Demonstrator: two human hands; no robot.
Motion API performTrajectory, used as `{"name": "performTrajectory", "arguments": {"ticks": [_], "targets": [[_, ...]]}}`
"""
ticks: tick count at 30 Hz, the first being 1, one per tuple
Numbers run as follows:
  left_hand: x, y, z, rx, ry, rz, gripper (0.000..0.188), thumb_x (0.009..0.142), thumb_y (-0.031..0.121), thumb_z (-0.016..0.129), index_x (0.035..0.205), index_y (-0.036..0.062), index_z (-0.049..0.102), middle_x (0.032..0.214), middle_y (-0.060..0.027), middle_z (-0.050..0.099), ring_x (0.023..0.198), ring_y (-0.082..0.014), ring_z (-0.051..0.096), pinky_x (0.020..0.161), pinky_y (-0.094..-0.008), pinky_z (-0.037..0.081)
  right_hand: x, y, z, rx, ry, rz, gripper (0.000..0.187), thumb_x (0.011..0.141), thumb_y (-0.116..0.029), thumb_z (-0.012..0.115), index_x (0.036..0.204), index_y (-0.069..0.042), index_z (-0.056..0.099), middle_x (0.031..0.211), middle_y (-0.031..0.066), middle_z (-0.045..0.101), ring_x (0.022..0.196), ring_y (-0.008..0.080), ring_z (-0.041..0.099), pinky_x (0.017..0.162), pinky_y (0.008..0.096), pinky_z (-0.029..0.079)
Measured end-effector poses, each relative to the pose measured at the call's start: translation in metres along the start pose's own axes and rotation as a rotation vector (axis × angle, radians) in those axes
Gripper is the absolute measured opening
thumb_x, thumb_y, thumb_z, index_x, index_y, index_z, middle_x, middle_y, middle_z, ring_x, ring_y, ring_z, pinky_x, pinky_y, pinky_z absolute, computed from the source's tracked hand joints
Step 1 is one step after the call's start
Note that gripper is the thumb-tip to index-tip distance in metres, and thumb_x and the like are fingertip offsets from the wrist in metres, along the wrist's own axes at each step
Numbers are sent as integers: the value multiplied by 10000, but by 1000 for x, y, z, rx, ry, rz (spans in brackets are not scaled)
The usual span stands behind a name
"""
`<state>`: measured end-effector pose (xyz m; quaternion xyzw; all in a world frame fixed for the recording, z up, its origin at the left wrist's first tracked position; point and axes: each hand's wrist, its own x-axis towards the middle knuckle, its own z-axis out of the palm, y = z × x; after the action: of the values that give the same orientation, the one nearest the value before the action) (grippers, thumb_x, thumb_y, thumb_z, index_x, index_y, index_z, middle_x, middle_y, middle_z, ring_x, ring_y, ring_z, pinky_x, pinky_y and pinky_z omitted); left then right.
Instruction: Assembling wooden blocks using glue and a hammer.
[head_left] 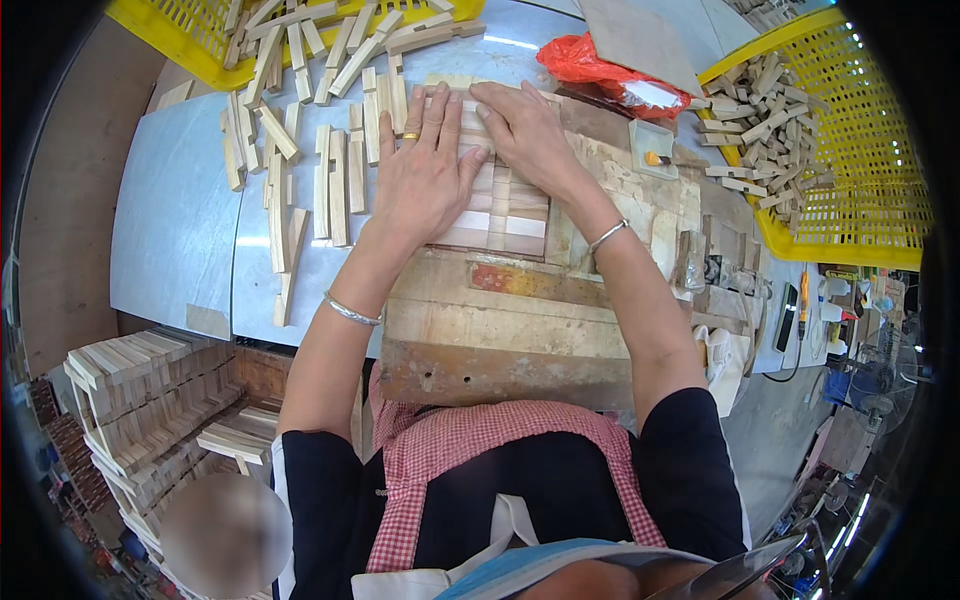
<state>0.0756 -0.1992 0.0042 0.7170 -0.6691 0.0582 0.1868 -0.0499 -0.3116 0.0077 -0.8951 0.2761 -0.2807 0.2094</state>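
A flat panel of small wooden strips, fitted side by side, lies on a worn wooden work board. My left hand rests flat on the left part of the panel, fingers stretched away from me and a little apart. Against the panel's far right part lies my right hand, its fingers extended and angled left toward the other hand. Neither hand grips a thing. My palms and fingers hide much of the panel's far half. Loose notched wooden pieces lie just left of my left hand.
Yellow plastic baskets with wooden pieces stand at the far left and right. A red plastic bag and a clear dish with a small brush lie beyond my right arm. Stacked wooden assemblies stand at the lower left.
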Motion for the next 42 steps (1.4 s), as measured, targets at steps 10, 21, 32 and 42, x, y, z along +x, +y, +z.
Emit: {"name": "performTrajectory", "arguments": {"ticks": [10, 21, 32, 42], "targets": [[3, 3, 2, -13, -84, -39, 574, 990, 415, 316, 1458, 83, 300, 1527, -82, 276, 1430, -252, 200, 1135, -523, 162, -37, 37, -94, -134, 91, -6, 306, 945, -189, 489, 1200, -59, 597, 1224, 153, 596, 1179, 285, 532, 1026, 394, 385], [2, -5, 1, 8, -84, -28, 570, 986, 428, 344, 1459, 111, 307, 1527, -65, 280, 1432, -245, 196, 1115, -551, 185, -138, 138, -190, -506, -61, 342, 436, 825, -59, 540, 1255, -135, 544, 1213, 163, 557, 1092, 341, 548, 946, 423, 443], [2, 0, -3, -3, -105, -49, 584, 978, 437, 362, 1459, 109, 312, 1525, -66, 285, 1432, -242, 196, 1113, -540, 192, -82, 97, -229, -723, -459, 368, 234, 822, -220, 606, 1016, -104, 668, 873, 120, 682, 883, 307, 638, 785, 402, 492], [4, 1, -2, -20, -99, -45, 585, 975, 433, 372, 1453, 100, 321, 1525, -67, 285, 1431, -241, 198, 1105, -552, 195, -56, 96, -198, 117, -350, 492, 230, 850, -176, 617, 1005, -7, 634, 727, 48, 640, 639, 96, 613, 581, 260, 503]]}}
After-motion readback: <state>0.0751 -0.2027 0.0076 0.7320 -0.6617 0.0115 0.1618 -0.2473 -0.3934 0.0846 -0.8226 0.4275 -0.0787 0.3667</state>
